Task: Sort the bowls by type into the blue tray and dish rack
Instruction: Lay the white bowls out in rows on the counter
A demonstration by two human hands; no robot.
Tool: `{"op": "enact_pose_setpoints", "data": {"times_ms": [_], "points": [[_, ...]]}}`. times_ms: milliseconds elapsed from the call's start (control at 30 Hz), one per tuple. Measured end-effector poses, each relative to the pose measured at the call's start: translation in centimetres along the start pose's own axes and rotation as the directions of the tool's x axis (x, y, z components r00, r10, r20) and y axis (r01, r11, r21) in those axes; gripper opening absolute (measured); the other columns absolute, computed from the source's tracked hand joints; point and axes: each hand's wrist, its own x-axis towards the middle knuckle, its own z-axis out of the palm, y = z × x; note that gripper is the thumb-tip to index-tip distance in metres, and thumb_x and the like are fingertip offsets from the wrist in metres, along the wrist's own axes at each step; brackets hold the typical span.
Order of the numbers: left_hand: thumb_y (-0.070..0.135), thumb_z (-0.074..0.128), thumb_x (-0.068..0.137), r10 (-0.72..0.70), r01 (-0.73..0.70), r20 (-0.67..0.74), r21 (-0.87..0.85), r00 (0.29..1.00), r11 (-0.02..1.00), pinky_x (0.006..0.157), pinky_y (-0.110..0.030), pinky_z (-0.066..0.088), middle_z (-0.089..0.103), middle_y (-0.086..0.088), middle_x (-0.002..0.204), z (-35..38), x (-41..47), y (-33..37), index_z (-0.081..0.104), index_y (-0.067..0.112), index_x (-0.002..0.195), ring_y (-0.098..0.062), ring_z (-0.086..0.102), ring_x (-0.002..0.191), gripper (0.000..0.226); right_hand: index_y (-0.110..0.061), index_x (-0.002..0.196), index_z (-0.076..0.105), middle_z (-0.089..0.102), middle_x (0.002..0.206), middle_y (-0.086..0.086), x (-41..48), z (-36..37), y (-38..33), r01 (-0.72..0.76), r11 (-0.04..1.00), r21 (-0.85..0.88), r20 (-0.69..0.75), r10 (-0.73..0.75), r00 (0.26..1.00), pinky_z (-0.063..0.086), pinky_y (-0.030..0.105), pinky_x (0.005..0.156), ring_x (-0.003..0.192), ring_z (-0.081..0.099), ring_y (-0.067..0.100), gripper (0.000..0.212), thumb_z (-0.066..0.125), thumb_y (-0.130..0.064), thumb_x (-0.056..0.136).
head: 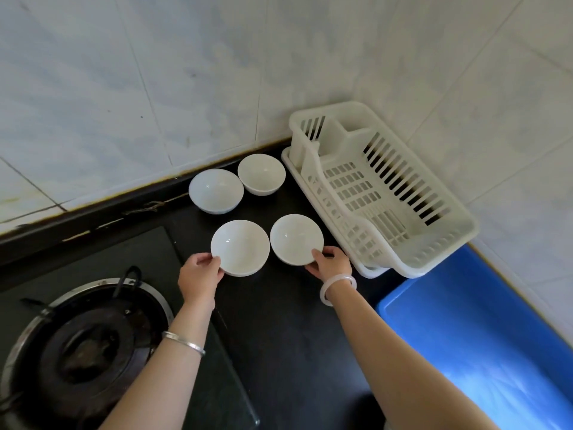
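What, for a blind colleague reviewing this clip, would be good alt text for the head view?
Each hand grips a white bowl by its near rim on a black counter: the left hand the left bowl, the right hand the right bowl. Behind sit two more bowls; a dish rack and blue tray lie right, a gas burner lower left.

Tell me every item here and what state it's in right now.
near-left bowl: upright, rim gripped by left hand
near-right bowl: upright, rim gripped by right hand
far-left bowl: upright, untouched
far-right bowl: upright, untouched
dish rack: empty
blue tray: empty where visible
stove burner: no flame visible
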Motion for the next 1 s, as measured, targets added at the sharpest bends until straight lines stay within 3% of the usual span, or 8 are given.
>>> {"op": "enact_pose_setpoints", "data": {"times_ms": [133,267,400,567,700,867,1000], "points": [[0.01,0.059,0.089,-0.145,0.168,0.162,-0.135,0.976,0.977,0.082,-0.032,0.053,0.054,-0.012,0.126,-0.4,-1.4,-0.8,0.052,0.008,0.126,-0.027,0.061,0.104,0.038,-0.013,0.117,0.056,0.058,0.107,0.006,-0.6,-0.1,1.2,-0.075,0.975,0.211,0.085,0.058,0.995,0.057,0.033,0.076,0.099,0.062,0.027,0.03,0.06,-0.008,0.088],[0.012,0.058,0.09,-0.231,0.29,0.22,-0.296,0.948,0.91,0.082,-0.036,0.055,0.052,-0.014,0.132,-0.2,-2.8,-1.2,0.048,0.014,0.131,-0.027,0.065,0.095,0.043,-0.015,0.115,0.058,0.06,0.104,0.004,-0.6,0.1,2.3,-0.072,0.957,0.28,0.109,0.043,0.993,0.054,0.042,0.09,0.106,0.061,0.028,0.032,0.061,-0.004,0.085],[0.011,0.058,0.09,-0.251,0.296,0.169,-0.355,0.953,0.886,0.078,-0.035,0.056,0.053,-0.014,0.133,0.6,-2.9,-0.8,0.049,0.013,0.131,-0.026,0.066,0.09,0.042,-0.013,0.115,0.059,0.063,0.106,0.007,-0.2,0.9,2.0,-0.067,0.951,0.303,0.098,0.039,0.994,0.055,0.037,0.087,0.102,0.065,0.028,0.031,0.061,-0.004,0.085],[0.011,0.057,0.091,-0.26,0.297,0.146,-0.401,0.955,0.867,0.085,-0.036,0.056,0.053,-0.013,0.133,1.5,-2.7,0.2,0.049,0.013,0.13,-0.025,0.067,0.087,0.04,-0.011,0.114,0.059,0.065,0.105,0.011,0.7,2.2,1.0,-0.046,0.944,0.327,0.092,0.016,0.996,0.055,0.029,0.074,0.092,0.068,0.026,0.029,0.06,-0.003,0.086],[0.011,0.057,0.091,-0.258,0.291,0.134,-0.408,0.957,0.865,0.077,-0.032,0.056,0.051,-0.013,0.136,2.0,-2.3,0.4,0.05,0.014,0.129,-0.026,0.068,0.09,0.039,-0.008,0.12,0.056,0.065,0.091,0.006,1.2,3.2,-0.2,-0.062,0.931,0.36,0.108,0.025,0.994,0.057,0.025,0.066,0.075,0.07,0.019,0.033,0.059,-0.003,0.087],[0.012,0.057,0.091,-0.261,0.287,0.121,-0.419,0.958,0.861,0.092,-0.04,0.053,0.053,-0.011,0.133,2.4,-2.3,0.4,0.051,0.015,0.126,-0.024,0.068,0.085,0.036,-0.007,0.122,0.056,0.065,0.098,0.01,2.0,4.6,-1.1,-0.056,0.934,0.353,0.088,0.026,0.996,0.056,0.026,0.071,0.077,0.069,0.019,0.036,0.059,-0.002,0.087],[0.012,0.057,0.091,-0.254,0.28,0.117,-0.426,0.96,0.86,0.08,-0.034,0.057,0.052,-0.012,0.134,2.3,-2.2,0.3,0.051,0.015,0.127,-0.024,0.067,0.087,0.037,-0.009,0.123,0.055,0.062,0.111,0.013,2.2,5.4,-1.6,-0.055,0.942,0.331,0.067,0.035,0.997,0.056,0.029,0.075,0.089,0.068,0.024,0.038,0.061,-0.003,0.085]]}}
